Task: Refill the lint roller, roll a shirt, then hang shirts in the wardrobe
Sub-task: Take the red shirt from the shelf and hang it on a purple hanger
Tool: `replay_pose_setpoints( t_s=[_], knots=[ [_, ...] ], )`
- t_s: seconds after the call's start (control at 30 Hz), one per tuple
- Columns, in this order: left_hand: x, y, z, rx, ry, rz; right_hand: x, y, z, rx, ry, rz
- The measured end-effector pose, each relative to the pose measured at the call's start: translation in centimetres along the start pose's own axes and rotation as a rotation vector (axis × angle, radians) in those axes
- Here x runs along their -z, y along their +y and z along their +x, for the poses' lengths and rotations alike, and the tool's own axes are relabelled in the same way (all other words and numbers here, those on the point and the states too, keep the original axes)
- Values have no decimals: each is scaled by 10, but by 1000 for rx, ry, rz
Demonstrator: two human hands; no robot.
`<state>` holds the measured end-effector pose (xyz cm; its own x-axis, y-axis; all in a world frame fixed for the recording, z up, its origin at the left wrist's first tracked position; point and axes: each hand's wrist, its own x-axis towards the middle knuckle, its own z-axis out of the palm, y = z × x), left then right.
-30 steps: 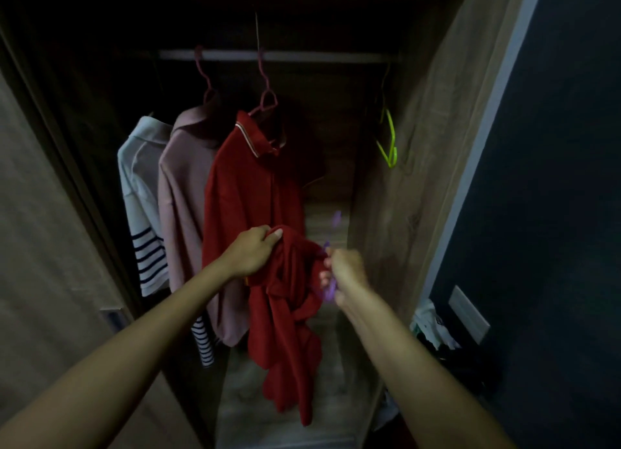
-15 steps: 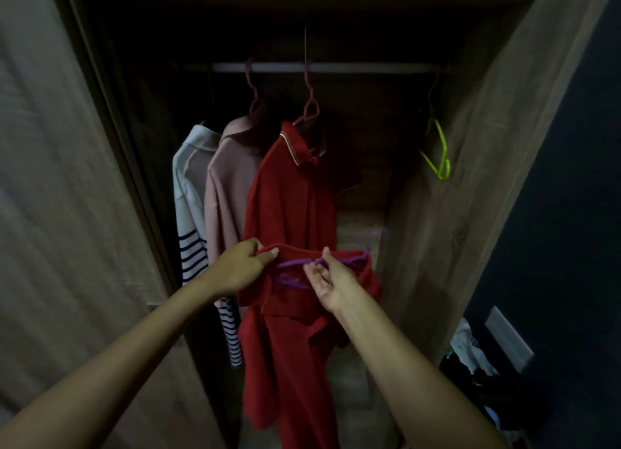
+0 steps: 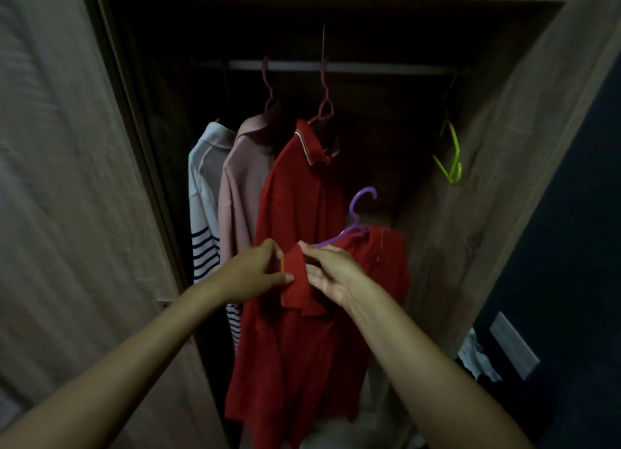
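Head view: my left hand (image 3: 250, 274) and right hand (image 3: 331, 274) both pinched the red shirt (image 3: 302, 348) collar over the purple hanger (image 3: 356, 223), below the rail (image 3: 336, 66); I judged seating both shoulders first best.

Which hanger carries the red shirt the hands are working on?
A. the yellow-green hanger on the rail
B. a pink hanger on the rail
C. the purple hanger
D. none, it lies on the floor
C: the purple hanger sticks out of the collar of the red shirt that the left hand and right hand pinch, its hook not yet on the rail.
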<state>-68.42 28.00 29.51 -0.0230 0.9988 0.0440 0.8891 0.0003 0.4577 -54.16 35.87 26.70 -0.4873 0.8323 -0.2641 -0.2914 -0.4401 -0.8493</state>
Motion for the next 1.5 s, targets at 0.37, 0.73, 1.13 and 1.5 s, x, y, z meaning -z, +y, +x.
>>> replay_pose_setpoints(
  t_s=[0.37,0.73,1.13,1.5],
  knots=[
    [-50,-7,8,-140,102,2,20,-34,5,111,316,-200],
    [-56,24,22,-70,257,89,21,-41,6,131,311,-485],
    [-23,36,31,-145,373,152,20,-66,-6,267,324,-871],
    [68,12,145,-259,641,362,15,-139,-25,595,746,-1420]
  ],
)
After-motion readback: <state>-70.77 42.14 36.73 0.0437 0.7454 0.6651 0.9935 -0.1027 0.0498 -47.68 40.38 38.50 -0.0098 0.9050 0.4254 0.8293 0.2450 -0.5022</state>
